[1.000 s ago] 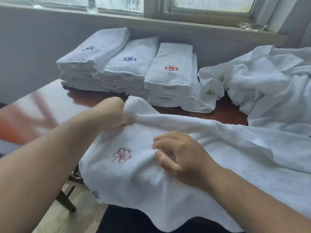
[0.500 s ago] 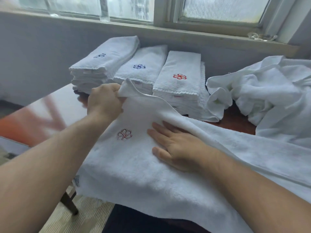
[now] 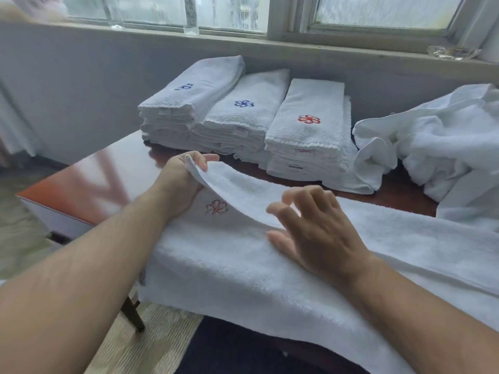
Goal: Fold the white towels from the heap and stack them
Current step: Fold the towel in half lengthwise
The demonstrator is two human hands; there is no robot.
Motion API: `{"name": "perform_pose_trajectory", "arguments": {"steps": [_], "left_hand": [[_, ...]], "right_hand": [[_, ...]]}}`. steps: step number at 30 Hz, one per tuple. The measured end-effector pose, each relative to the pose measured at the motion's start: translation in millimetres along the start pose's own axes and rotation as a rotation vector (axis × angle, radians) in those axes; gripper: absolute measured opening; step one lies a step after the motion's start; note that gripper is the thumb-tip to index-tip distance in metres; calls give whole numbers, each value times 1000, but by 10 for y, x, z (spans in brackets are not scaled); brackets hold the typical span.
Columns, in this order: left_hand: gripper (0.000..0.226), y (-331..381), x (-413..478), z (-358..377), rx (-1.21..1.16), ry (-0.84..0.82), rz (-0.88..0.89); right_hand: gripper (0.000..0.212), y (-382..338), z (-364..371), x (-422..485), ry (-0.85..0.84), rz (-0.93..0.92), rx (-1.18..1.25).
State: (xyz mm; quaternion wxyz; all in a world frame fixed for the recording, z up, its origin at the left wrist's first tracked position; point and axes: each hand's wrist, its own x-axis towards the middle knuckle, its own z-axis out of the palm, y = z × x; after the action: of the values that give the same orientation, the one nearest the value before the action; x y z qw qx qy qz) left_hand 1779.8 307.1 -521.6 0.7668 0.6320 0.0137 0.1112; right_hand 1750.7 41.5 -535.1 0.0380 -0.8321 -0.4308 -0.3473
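Towel (image 3: 243, 268) lies on desk (image 3: 94, 184) under both hands, long axis running left to right. Left hand (image 3: 183, 176) pinches far corner, flap raised toward right hand (image 3: 313, 230). Right hand hovers just over fold, fingers spread, holding nothing. Folded stacks (image 3: 305, 125) beyond hands.

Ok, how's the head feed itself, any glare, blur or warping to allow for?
Head view: window daylight puts pale glare on the left of the table; the right hand is slightly blurred, the left hand pinching the towel corner is sharper; frame edges smear and the windowsill bows slightly from the wide lens; the folded stacks read clearly.
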Motion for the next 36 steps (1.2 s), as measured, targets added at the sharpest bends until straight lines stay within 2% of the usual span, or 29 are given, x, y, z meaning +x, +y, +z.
{"name": "perform_pose_trajectory", "arguments": {"steps": [1,2,4,6,8,9,10,11,13,15,17,20,22,25,28,32,34,36], "left_hand": [[65,0,3,-6,12,-1,0],[65,-4,5,-16,11,2,-4],[60,-47,12,-38,21,19,14],[43,-99,11,-62,110,72,56],[26,-122,47,-121,393,190,94],[25,-135,64,-164,520,265,76],[28,-148,81,-198,545,344,33],[31,-142,83,-209,471,402,-31],[29,-124,73,-205,304,434,-181],[41,-64,67,-206,315,354,-316],[54,37,78,-222,358,262,-424],[49,174,140,-259,498,169,-548],[46,205,187,-268,608,172,-588],[33,210,204,-208,631,208,-567],[29,181,193,-199,444,229,-478],[30,201,91,-297,263,146,-426],[30,196,65,-336,400,167,-390],[36,178,58,-392,702,165,-367]], "right_hand": [[43,-1,-1,2,-40,117,-5],[41,-4,6,6,-87,201,-10],[16,-36,15,14,-203,234,-62],[12,-64,9,36,-259,263,-126],[12,-122,7,71,-284,403,-134],[11,-160,15,94,-299,470,-129],[12,-197,33,109,-304,513,-102],[13,-230,54,118,-294,523,-57],[15,-293,78,109,-262,498,22],[15,-312,77,84,-231,512,116],[12,-291,94,56,-192,557,210],[9,-276,119,34,-172,585,268],[8,-285,119,28,-154,581,283],[9,-271,126,21,-128,562,298],[9,-268,118,27,-60,552,313],[4,-284,70,34,26,454,279],[3,-285,69,29,54,366,254],[4,-285,67,25,62,302,224]]}}
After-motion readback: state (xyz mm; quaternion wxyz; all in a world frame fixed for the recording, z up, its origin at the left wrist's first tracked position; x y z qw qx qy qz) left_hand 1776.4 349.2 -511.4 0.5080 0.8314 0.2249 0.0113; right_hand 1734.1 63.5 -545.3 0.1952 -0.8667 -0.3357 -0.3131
